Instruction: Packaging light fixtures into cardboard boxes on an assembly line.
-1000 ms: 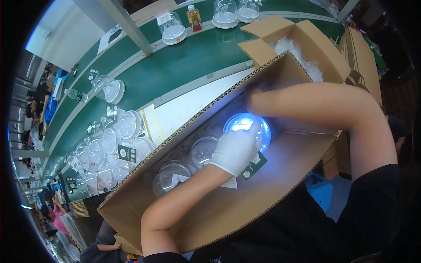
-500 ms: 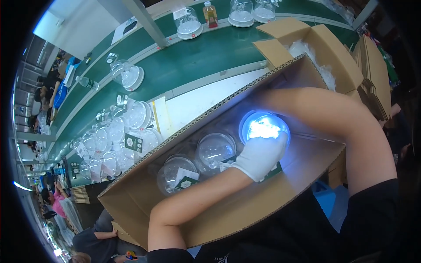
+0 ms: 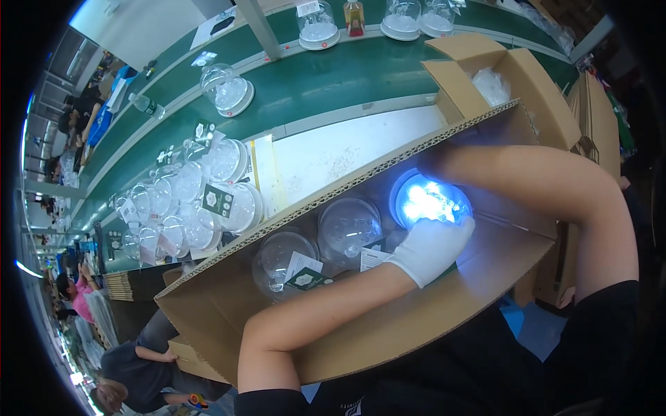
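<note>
A clear dome with a glowing blue-white inside [image 3: 429, 201] is in the right part of a long open cardboard box [image 3: 388, 326]. My left hand [image 3: 433, 251], in a white glove, is closed against its near rim, with the fingertips partly hidden. My right forearm [image 3: 520, 166] reaches over the box's right end to the dome's far side. The right hand itself is lost in shadow and glare there. Left of the lit dome are two unlit clear domes, a middle one [image 3: 349, 229] and a left one [image 3: 281, 260], with green and white tags.
Many tagged domes [image 3: 187, 184] crowd the white worktop on the left. Beyond it, a green conveyor [image 3: 326, 83] carries more domes and a bottle [image 3: 354, 17]. Another open carton [image 3: 479, 62] stands at the back right. A co-worker [image 3: 149, 360] is at lower left.
My view has shifted, so the bench and domes sit a little further right. Both arms stay around the lit dome, and its bright patch has changed shape.
</note>
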`<action>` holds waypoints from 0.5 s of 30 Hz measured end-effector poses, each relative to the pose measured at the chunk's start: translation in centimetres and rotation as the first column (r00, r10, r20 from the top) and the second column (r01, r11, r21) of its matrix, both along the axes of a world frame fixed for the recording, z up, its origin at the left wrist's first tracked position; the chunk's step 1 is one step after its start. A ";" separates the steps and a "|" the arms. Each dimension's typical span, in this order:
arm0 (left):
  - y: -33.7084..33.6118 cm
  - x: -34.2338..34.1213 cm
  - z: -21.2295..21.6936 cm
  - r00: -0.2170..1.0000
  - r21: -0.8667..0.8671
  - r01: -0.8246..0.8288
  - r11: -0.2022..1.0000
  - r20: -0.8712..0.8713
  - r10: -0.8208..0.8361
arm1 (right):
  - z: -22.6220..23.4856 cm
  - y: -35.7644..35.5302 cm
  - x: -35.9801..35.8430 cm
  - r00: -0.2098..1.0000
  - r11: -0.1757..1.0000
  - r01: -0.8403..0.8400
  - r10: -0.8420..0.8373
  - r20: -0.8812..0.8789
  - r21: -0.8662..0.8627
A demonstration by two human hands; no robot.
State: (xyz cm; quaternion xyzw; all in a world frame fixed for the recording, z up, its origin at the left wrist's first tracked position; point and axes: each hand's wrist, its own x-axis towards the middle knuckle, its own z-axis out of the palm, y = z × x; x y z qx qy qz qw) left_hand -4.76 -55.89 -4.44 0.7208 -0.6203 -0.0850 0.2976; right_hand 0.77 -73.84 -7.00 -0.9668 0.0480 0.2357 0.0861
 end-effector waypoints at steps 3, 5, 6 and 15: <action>-0.2 -0.2 -0.1 0.999 0.000 0.024 1.000 -0.029 -0.024 | 3.9 0.7 -0.5 0.997 0.997 0.058 -0.061 -0.054 -0.056; -0.4 -0.5 -0.2 0.999 0.004 0.032 0.999 -0.043 -0.032 | 5.9 0.8 -0.8 0.906 0.901 -0.411 0.386 -0.174 -0.137; -0.7 -0.7 -0.1 0.999 0.002 0.034 0.999 -0.042 -0.034 | 5.5 0.9 -0.9 0.904 0.900 -0.415 0.390 -0.176 -0.137; -1.7 -1.7 0.4 0.999 -0.025 0.044 0.999 0.005 -0.044 | -13.5 1.3 3.1 0.817 0.675 -0.509 0.574 0.053 0.534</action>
